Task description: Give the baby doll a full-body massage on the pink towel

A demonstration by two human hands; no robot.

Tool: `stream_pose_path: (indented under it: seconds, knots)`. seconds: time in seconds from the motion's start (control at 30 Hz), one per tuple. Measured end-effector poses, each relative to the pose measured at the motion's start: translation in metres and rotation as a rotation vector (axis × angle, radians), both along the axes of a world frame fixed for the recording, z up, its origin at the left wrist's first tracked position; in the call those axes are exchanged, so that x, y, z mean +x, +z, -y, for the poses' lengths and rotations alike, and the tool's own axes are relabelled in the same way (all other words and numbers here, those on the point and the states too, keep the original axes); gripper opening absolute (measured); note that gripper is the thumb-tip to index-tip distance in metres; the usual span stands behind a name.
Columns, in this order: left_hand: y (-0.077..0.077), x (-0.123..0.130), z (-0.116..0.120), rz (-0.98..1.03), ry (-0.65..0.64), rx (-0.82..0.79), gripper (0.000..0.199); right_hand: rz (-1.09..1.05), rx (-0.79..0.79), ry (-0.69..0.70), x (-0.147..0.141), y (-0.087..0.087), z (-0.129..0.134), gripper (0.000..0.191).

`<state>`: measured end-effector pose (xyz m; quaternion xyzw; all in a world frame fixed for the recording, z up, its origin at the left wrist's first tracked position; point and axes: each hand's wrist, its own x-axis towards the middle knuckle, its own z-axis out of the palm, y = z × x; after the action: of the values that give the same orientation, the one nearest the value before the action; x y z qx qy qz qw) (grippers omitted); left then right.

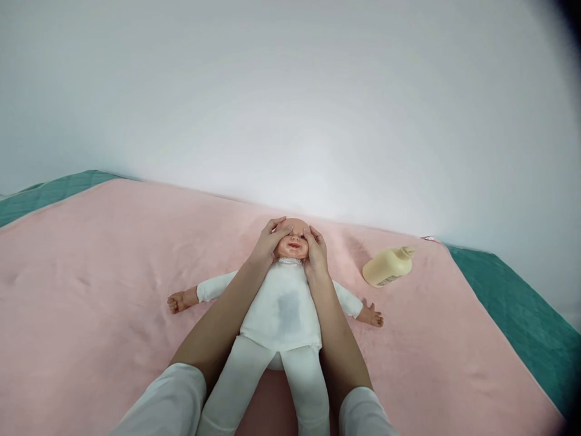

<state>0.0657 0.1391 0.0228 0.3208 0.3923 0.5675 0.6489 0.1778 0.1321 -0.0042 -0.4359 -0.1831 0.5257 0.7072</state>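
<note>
Nearest, two white sleeves end short of the elbows at the bottom of the view, and bare forearms reach forward from them on both sides of a doll. The doll lies face up on a pink blanket, its legs in white trousers toward the person and its head away. Its white top carries a grey-blue rectangular patch on the front; any writing there is too faint to read. The doll's arms spread out to either side, passing under the person's forearms, with the moulded hands beyond the cuffs.

To the right, near one of the doll's hands, is a pale yellow bottle with its nozzle pointing right; I cannot tell whether it stands or lies. Its body looks opaque, so what it holds is hidden. A small block of dark print shows low on its side, too small to make out.

Farther on, the left hand and the right hand grip the doll's head from opposite sides, fingers curved around it and thumbs on the face near the eyes. Behind, green quilted fabric shows past the blanket's corners, below a plain white wall.
</note>
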Motion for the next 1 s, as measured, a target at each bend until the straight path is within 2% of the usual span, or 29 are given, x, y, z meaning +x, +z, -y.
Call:
stream_pose_path:
  seconds: [0.4, 0.73, 1.0]
  knots:
    - [0.003, -0.003, -0.001, 0.059, -0.017, -0.044, 0.039, -0.048, 0.027, 0.027, -0.003, 0.008, 0.005, 0.038]
    - [0.001, -0.006, -0.007, 0.106, -0.031, -0.114, 0.04, -0.174, 0.014, 0.078, 0.003, 0.001, -0.001, 0.041]
    - [0.002, -0.011, -0.007, 0.176, -0.072, -0.136, 0.038, -0.225, 0.004, 0.099, 0.007, 0.004, -0.003, 0.037]
